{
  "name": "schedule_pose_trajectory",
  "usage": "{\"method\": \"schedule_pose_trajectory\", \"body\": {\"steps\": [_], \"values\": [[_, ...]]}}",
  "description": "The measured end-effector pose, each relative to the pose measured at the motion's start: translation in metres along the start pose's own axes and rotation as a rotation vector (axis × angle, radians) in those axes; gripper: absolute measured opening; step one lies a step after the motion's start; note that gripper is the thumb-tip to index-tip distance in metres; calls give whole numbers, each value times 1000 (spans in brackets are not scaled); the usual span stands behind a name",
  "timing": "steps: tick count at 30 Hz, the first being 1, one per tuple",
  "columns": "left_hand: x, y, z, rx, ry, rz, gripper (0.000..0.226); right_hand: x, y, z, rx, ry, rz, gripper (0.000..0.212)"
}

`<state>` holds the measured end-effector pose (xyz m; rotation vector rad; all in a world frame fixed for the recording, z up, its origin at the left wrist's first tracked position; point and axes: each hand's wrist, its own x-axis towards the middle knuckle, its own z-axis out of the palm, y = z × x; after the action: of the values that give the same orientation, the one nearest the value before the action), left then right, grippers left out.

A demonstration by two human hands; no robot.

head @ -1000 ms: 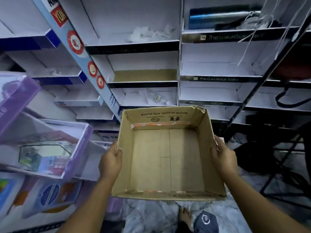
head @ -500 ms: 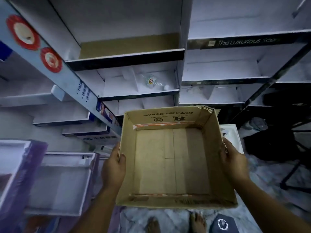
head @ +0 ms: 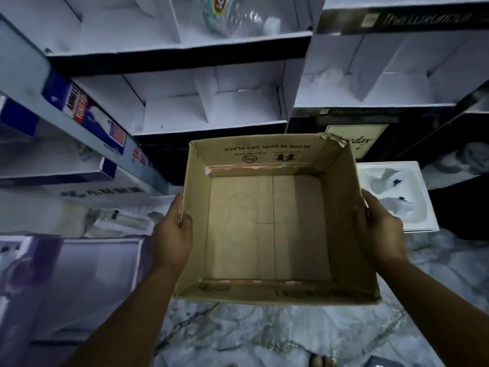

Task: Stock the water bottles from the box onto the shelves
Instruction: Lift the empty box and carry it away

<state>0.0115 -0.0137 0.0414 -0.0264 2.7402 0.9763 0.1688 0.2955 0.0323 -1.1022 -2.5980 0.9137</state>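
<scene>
While white cardboard shelves point(head: 211, 123) with dark front edges fill the upper half of the head view, a marbled grey floor point(head: 264, 337) spreads below. Purple-tinted display boxes point(head: 68, 287) stand at the lower left. Held out between them, over the floor, is an open brown cardboard box point(head: 267, 226), its bottom bare, its far inner wall printed upside down with "STORE IN COOL DRY PLACE" and strips of orange tape along the inner seams. The left hand point(head: 172, 234) grips the box's left wall, thumb hooked over the rim and fingers wrapped on the outside. The right hand point(head: 381, 231) grips the right wall the same way, thumb on the rim. A white moulded tray point(head: 412, 221) lies on the floor just right of the box. One clear plastic water bottle point(head: 232, 17) with a coloured label lies on its side in a compartment of the top shelf, well apart from the box.
</scene>
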Motion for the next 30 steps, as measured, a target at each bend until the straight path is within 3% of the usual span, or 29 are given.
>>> {"method": "schedule_pose_trajectory", "body": {"steps": [7,12,30], "values": [[31,-43,54,11,57,17,49,23,36,64,-9,-15,3,37],[44,-62,72,45,10,23,49,29,52,93,-17,-24,3,38],[67,-92,96,52,-83,34,52,46,64,119,-155,-139,-16,33]]}}
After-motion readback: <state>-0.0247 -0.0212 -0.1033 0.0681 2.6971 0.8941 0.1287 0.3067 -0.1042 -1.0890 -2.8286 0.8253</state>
